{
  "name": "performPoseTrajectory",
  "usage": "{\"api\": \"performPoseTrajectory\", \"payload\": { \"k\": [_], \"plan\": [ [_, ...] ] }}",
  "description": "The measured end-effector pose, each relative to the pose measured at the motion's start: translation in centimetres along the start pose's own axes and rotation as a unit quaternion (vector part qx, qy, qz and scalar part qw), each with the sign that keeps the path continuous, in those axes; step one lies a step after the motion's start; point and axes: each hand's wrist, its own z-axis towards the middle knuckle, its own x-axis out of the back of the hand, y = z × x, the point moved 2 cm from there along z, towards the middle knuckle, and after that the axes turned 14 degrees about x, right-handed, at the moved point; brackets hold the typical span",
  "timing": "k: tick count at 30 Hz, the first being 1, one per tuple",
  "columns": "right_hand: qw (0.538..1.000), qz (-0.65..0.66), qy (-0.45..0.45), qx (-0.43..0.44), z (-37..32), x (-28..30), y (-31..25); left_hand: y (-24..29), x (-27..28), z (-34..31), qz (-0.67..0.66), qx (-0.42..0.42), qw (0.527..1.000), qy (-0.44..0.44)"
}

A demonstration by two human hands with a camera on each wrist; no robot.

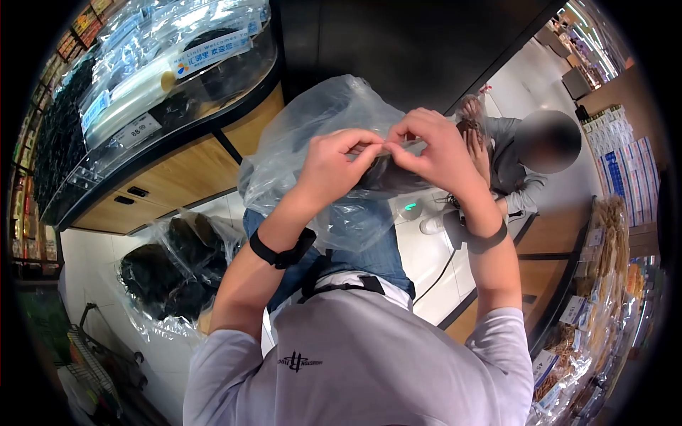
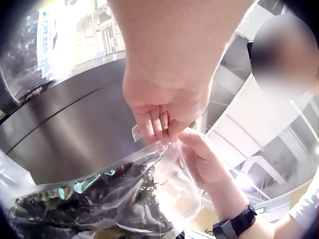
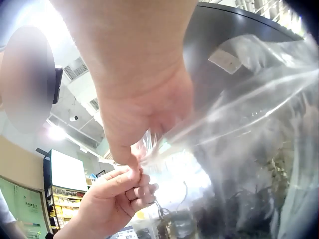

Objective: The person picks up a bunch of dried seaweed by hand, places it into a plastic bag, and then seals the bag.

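Note:
A large clear plastic bag [image 1: 312, 121] with dark, leafy dried contents [image 2: 99, 204] hangs in front of the person's legs. The left hand [image 1: 337, 162] pinches the gathered edge of the bag between thumb and fingertips. Right beside it, the right hand [image 1: 435, 148] pinches the same edge, and the fingertips of both hands meet. In the right wrist view the clear film [image 3: 249, 109] stretches away from the right hand [image 3: 144, 119]. The left wrist view has the left hand [image 2: 167, 99] above the bag's twisted corner.
At the left stands a display counter [image 1: 170, 170] with packaged goods. Bags of dark goods [image 1: 160, 273] lie on the floor below it. Another person [image 1: 522, 156] is at the right, hands near a dark item. Shelves with dried goods [image 1: 604, 263] line the right side.

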Motion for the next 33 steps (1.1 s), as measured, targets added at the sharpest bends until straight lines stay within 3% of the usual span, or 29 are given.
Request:
{"api": "performPoseTrajectory", "payload": {
  "k": [10,15,19,21,33],
  "plan": [
    [0.999,-0.049,0.0,0.008,-0.2,0.2,-0.4,0.0,-0.3,-0.4,-0.013,0.004,0.999,0.036],
    [0.995,-0.091,0.013,0.026,-0.2,-0.1,-0.5,1.4,0.2,-0.2,0.072,-0.061,0.995,0.044],
    [0.995,-0.096,0.004,0.026,-0.2,-0.4,-0.9,0.6,0.0,-0.4,0.088,-0.068,0.993,0.027],
    [0.994,-0.107,0.004,0.031,0.0,-0.4,-0.9,0.5,0.0,-0.5,0.085,-0.087,0.99,0.068],
    [0.979,-0.191,-0.018,0.068,1.2,0.0,-1.9,1.1,0.8,-0.3,0.027,-0.042,0.994,0.092]
  ]
}}
